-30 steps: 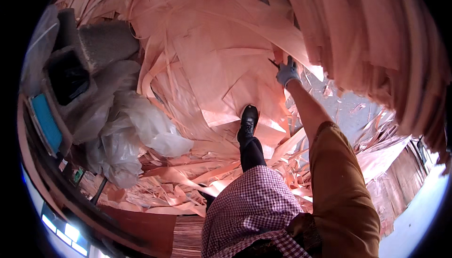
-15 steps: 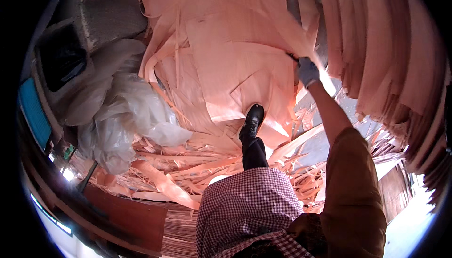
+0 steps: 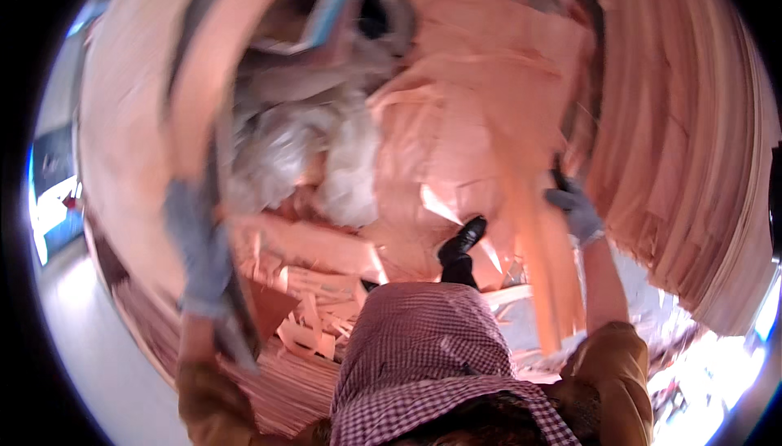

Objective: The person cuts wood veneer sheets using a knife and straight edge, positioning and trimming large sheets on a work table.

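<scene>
My left hand (image 3: 195, 242), in a grey glove, is smeared by motion. It seems closed on the lower end of a long wood veneer strip (image 3: 220, 63) that runs up beside a stack of pale veneer sheets (image 3: 122, 112). My right hand (image 3: 578, 214), also gloved, grips a dark, narrow tool (image 3: 558, 171) that looks like a knife. Just left of this hand hangs or falls another long orange veneer strip (image 3: 542, 242), blurred; whether the hand touches it I cannot tell. Wide veneer sheets (image 3: 440, 145) lie on the floor ahead.
Crumpled clear plastic sheeting (image 3: 285, 153) lies left of the floor sheets. A tall bank of hanging veneer (image 3: 676, 136) stands on the right. Broken veneer scraps (image 3: 318, 291) litter the floor near my black shoe (image 3: 463, 238).
My view has swung leftward. My left hand has come into view at the veneer on the left. My right hand, still with the dark tool, has drawn nearer to me.
</scene>
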### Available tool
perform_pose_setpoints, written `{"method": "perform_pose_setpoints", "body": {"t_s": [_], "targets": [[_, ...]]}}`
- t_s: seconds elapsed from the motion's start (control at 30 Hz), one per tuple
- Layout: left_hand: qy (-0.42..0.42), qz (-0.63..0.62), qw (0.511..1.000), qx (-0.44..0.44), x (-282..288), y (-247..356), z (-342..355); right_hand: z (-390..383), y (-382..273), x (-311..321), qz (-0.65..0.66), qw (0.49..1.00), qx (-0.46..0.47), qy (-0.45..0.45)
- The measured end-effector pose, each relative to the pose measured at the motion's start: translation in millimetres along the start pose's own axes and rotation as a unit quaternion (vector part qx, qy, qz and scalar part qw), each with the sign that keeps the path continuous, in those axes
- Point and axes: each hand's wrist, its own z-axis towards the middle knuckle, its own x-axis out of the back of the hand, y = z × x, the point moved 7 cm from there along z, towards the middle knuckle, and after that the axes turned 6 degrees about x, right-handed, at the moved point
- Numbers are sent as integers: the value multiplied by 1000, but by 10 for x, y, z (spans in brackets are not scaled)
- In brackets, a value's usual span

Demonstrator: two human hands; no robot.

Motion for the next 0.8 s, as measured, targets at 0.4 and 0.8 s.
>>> {"method": "perform_pose_setpoints", "body": {"t_s": [0.4,0.8], "targets": [[-8,-505,861,59,1260,431,-804,-2137,-3368,-3149,-67,940,330,-59],[99,-942,314,-59,2317,-1166,-2556,-3247,-3530,-6875,-96,684,606,-394]]}}
